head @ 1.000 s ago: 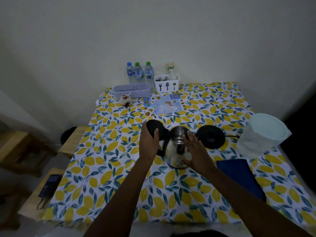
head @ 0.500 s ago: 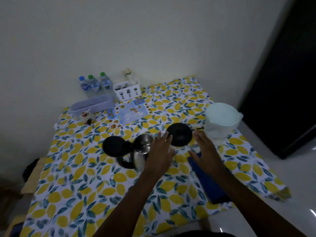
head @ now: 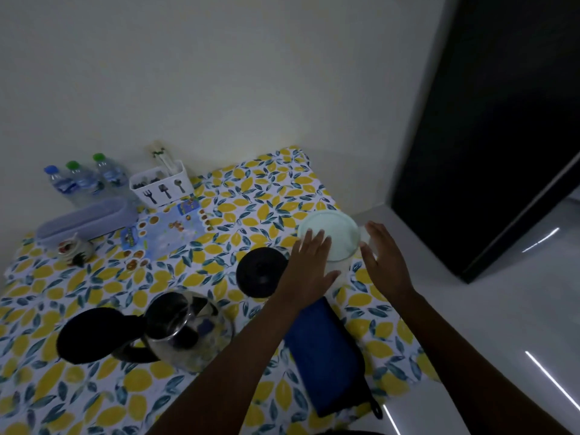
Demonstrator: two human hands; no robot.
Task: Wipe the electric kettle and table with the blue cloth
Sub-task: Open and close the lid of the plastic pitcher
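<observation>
The steel electric kettle (head: 185,328) stands on the lemon-print table (head: 103,397) at the near left, its black lid (head: 94,335) flipped open to the left. The folded blue cloth (head: 329,356) lies flat near the table's right edge, under my left forearm. Its black round base (head: 260,271) sits behind the cloth. My left hand (head: 309,268) is spread against the left side of a pale green lidded jug (head: 332,240). My right hand (head: 383,259) hovers open just right of that jug. Neither hand holds anything.
Three water bottles (head: 81,180), a white cutlery caddy (head: 161,185), a lilac oblong box (head: 84,218) and a printed blue packet (head: 166,233) stand along the back. A small ornament (head: 73,249) sits at the far left. A dark door (head: 486,120) and glossy floor lie right.
Both hands left the kettle and moved right and back to the pale green jug. My view swung right, so the kettle now sits at the left.
</observation>
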